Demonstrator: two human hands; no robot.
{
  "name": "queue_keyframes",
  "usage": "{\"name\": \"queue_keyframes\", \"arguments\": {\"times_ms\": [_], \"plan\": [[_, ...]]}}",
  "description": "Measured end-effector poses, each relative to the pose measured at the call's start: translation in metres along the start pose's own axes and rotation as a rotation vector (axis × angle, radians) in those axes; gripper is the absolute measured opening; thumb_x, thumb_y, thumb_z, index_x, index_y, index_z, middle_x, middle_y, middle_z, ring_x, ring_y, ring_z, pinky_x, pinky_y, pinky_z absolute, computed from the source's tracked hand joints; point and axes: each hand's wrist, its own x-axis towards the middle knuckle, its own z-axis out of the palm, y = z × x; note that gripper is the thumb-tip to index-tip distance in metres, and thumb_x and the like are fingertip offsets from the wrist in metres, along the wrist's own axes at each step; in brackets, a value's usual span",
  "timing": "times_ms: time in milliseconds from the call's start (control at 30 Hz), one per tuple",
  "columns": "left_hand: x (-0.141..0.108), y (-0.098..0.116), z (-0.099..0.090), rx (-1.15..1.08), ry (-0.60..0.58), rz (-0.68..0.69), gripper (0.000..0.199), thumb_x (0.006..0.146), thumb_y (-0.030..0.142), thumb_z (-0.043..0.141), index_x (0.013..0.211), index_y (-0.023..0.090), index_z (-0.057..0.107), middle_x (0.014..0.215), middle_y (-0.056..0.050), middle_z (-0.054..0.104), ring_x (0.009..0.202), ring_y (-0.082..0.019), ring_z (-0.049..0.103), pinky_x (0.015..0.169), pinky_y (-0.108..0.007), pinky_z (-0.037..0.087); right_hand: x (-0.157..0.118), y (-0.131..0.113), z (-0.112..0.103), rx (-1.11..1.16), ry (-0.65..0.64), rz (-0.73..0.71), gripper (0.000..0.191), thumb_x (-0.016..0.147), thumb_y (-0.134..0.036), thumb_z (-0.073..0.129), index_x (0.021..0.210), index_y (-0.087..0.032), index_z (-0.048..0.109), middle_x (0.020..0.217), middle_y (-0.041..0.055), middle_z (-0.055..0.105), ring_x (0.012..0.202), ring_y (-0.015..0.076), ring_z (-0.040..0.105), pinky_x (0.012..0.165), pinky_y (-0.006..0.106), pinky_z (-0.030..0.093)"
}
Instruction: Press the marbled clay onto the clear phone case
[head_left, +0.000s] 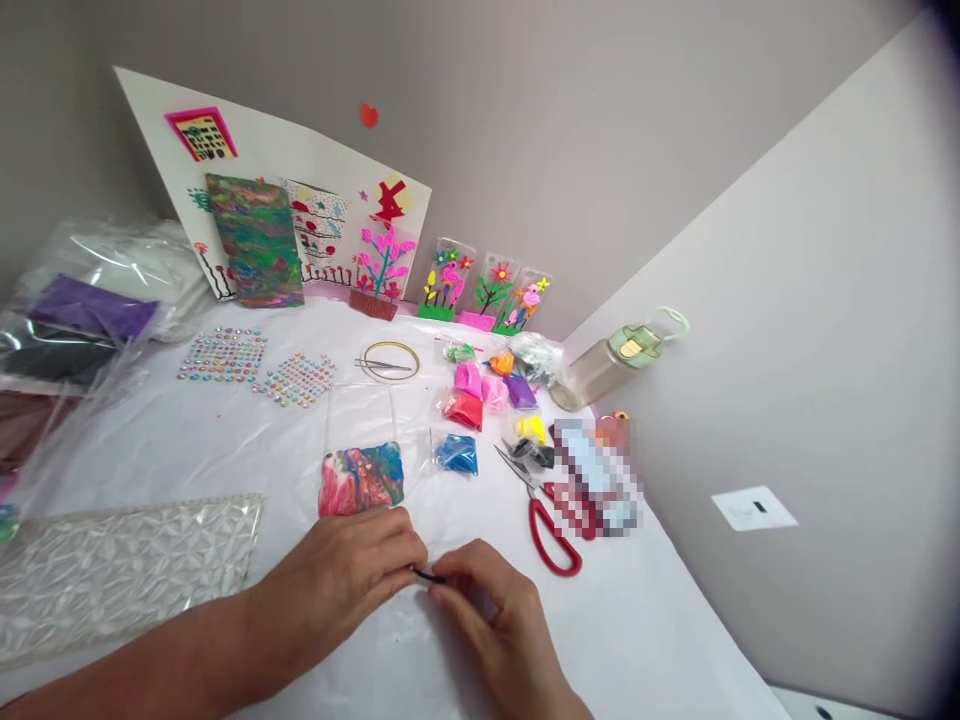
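Note:
Between my two hands stretches a thin black strip of what looks like modelling clay. My left hand pinches one end of it, and the thumb and fingertips of my right hand are closed on the other. Just beyond my left hand lies a clear rectangular phone case, its lower part covered with swirled red, pink, white and blue clay. To the right, scissors with red handles rest with slightly parted blades. Near their tips is a small packet of black clay.
Several clay packets, including a blue one, lie ahead, near a bottle. Tweezers cross a yellow ring. Gem stickers, a textured clear sheet and plastic bags are leftward. Decorated cases lean against the wall.

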Motion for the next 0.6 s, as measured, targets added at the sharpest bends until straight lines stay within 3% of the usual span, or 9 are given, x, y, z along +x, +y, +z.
{"name": "queue_keyframes", "arguments": {"times_ms": [233, 333, 467, 600], "plan": [[0.0, -0.009, -0.001, 0.235, -0.002, 0.079, 0.021, 0.104, 0.016, 0.048, 0.091, 0.021, 0.064, 0.088, 0.0, 0.061, 0.076, -0.016, 0.064, 0.065, -0.027, 0.042, 0.007, 0.004, -0.006, -0.298, 0.118, -0.276, 0.021, 0.102, -0.014, 0.051, 0.106, -0.02, 0.07, 0.092, 0.0047, 0.072, 0.085, 0.0156, 0.069, 0.074, 0.024, 0.055], [0.001, -0.009, -0.004, 0.244, -0.002, 0.096, 0.022, 0.104, 0.016, 0.047, 0.093, 0.02, 0.065, 0.088, -0.001, 0.062, 0.075, -0.017, 0.064, 0.065, -0.027, 0.043, 0.005, 0.0, -0.006, -0.466, 0.125, -0.451, 0.027, 0.104, -0.015, 0.047, 0.122, -0.015, 0.066, 0.11, 0.0116, 0.074, 0.102, 0.0201, 0.07, 0.087, 0.03, 0.06], [0.001, -0.009, -0.003, 0.231, 0.02, 0.098, 0.027, 0.106, 0.021, 0.043, 0.091, 0.02, 0.066, 0.087, -0.001, 0.063, 0.076, -0.016, 0.064, 0.066, -0.027, 0.045, -0.008, 0.004, -0.007, -0.77, 0.011, -0.675, 0.043, 0.106, -0.036, 0.048, 0.137, -0.009, 0.06, 0.136, 0.0158, 0.068, 0.134, 0.0278, 0.059, 0.109, 0.041, 0.054], [-0.001, -0.013, 0.001, 0.237, 0.021, 0.072, 0.031, 0.108, 0.021, 0.039, 0.09, 0.02, 0.065, 0.089, -0.001, 0.063, 0.078, -0.015, 0.064, 0.068, -0.027, 0.045, -0.021, 0.021, -0.008, -0.899, -0.052, -0.86, 0.062, 0.103, -0.056, 0.047, 0.14, -0.007, 0.058, 0.146, 0.0118, 0.062, 0.145, 0.0281, 0.047, 0.113, 0.042, 0.05]]}}
